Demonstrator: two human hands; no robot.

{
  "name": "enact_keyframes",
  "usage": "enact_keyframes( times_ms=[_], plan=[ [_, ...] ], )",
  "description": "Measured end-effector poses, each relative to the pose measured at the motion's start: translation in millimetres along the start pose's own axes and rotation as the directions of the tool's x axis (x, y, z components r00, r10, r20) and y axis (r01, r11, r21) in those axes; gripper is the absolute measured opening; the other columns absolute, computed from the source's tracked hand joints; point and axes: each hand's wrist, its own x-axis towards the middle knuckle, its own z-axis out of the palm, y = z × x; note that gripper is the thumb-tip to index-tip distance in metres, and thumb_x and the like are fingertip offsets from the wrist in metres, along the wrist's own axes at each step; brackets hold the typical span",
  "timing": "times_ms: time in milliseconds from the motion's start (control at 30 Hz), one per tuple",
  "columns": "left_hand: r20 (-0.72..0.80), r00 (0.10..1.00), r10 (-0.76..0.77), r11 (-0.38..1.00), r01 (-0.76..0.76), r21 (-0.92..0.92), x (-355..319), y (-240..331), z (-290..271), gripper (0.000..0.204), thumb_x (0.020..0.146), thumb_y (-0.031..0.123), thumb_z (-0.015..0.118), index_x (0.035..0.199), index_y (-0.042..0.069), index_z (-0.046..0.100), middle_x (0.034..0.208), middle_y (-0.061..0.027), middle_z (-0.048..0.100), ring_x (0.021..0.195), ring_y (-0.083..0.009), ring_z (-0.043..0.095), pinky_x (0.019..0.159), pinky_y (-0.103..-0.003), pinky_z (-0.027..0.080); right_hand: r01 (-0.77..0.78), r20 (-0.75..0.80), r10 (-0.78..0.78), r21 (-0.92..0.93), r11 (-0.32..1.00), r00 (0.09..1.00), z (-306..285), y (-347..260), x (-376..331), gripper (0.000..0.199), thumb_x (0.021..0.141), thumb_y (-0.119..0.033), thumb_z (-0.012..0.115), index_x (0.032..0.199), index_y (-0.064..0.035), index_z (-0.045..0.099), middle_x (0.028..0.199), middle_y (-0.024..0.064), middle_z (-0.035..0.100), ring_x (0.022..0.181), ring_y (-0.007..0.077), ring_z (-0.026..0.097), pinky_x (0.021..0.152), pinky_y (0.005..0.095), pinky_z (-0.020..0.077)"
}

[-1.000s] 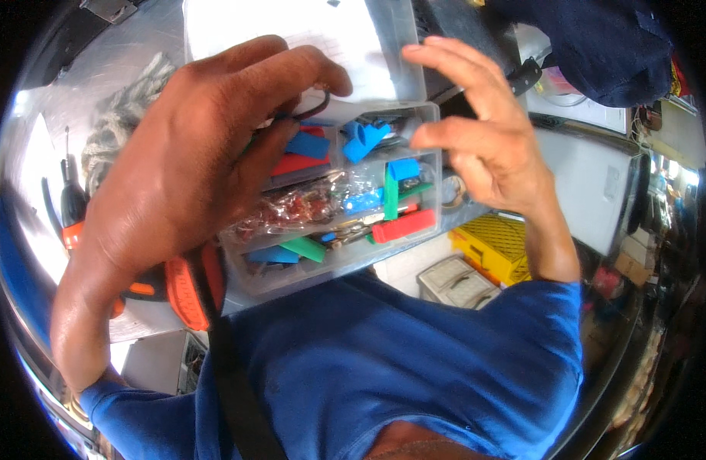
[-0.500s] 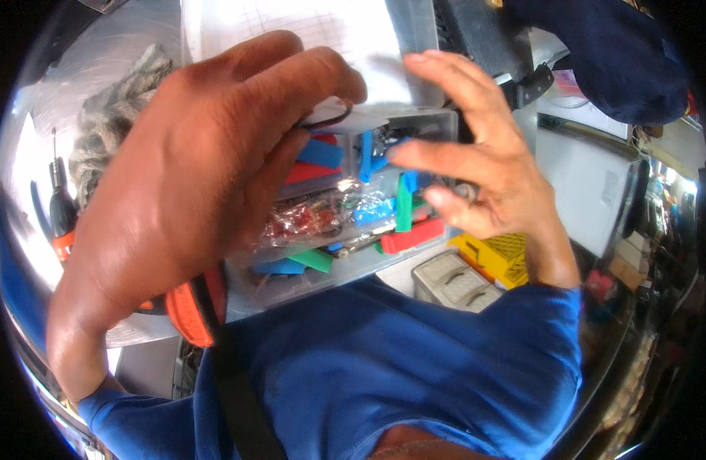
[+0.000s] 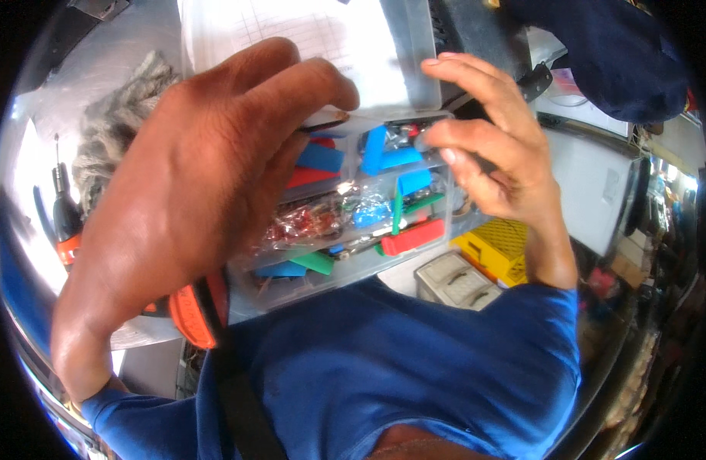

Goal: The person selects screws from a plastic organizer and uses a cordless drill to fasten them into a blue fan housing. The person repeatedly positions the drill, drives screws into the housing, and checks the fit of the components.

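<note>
My left hand point(image 3: 207, 169) hovers large over the left side of a clear plastic compartment box point(image 3: 322, 287), its fingers curled. A thin dark wire-like piece point(image 3: 326, 123) shows by its fingertips; the grip itself is hidden. My right hand point(image 3: 499, 153) is at the box's far right corner, fingers apart, thumb and forefinger near each other with nothing visible between them. In the compartments lie blue strips point(image 3: 374, 149), a green strip point(image 3: 315, 261), a red strip point(image 3: 413, 238) and clear bags of small red parts point(image 3: 311, 218).
The box's raised lid point(image 3: 422, 61) holds white paper point(image 3: 292, 31). A grey cloth point(image 3: 100, 146) and an orange-black screwdriver-like tool point(image 3: 65, 222) lie at left. At right are a yellow crate point(image 3: 499, 245), a grey case point(image 3: 456, 280) and a white panel point(image 3: 591, 184).
My right hand has drawn back slightly to the right. A blue strip and a green strip under it now lie differently. The left hand has barely moved.
</note>
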Motion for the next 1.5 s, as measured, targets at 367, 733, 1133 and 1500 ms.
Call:
enact_keyframes(
  times_ms=[367, 733, 1133, 1500],
  plan=[
    [-0.049, 0.994, 0.096, 0.994, -0.093, 0.063, 2, 5, -9, 0.032, 0.091, -0.008, 0.064, 0.120, 0.004, 0.067, 0.106, -0.0149, 0.071, 0.100, -0.0266, 0.073, 0.089, -0.040, 0.061, -0.030, -0.101, 0.030, 0.001, 1.000, 0.994, 3, -5, -12, 0.022, 0.088, -0.011, 0.073, 0.108, -0.0041, 0.076, 0.141, 0.0165, 0.063, 0.132, 0.0386, 0.056, 0.109, 0.0477, 0.0466],
    [-0.033, 0.949, 0.314, 0.941, -0.306, 0.145, 41, 13, 20, 0.031, 0.086, -0.005, 0.069, 0.116, 0.000, 0.063, 0.069, -0.0125, 0.061, 0.062, -0.0300, 0.064, 0.064, -0.038, 0.053, -0.120, -0.293, 0.152, 0.124, 0.985, 0.944, 6, -21, -38, 0.032, 0.086, -0.010, 0.079, 0.115, -0.0017, 0.073, 0.125, 0.0157, 0.071, 0.118, 0.0325, 0.066, 0.105, 0.0433, 0.0492],
    [-0.161, 0.926, 0.342, 0.934, -0.316, 0.165, 51, 22, 36, 0.034, 0.087, -0.001, 0.071, 0.121, -0.001, 0.066, 0.070, -0.0127, 0.065, 0.065, -0.0238, 0.068, 0.062, -0.035, 0.053, -0.297, -0.266, 0.512, 0.567, 0.768, 0.816, 34, -20, -14, 0.021, 0.092, -0.005, 0.077, 0.111, 0.0025, 0.074, 0.084, 0.0026, 0.068, 0.071, 0.0063, 0.056, 0.064, 0.0246, 0.0476],
    [-0.111, 0.939, 0.326, 0.937, -0.305, 0.169, 38, 3, 43, 0.040, 0.086, -0.003, 0.073, 0.125, 0.002, 0.069, 0.081, -0.0111, 0.068, 0.069, -0.0204, 0.065, 0.067, -0.034, 0.055, -0.269, -0.297, 0.425, 0.447, 0.853, 0.855, 34, -20, -20, 0.022, 0.094, -0.001, 0.070, 0.115, -0.0010, 0.076, 0.095, 0.0086, 0.074, 0.079, 0.0132, 0.068, 0.071, 0.0291, 0.0545]
  ],
)
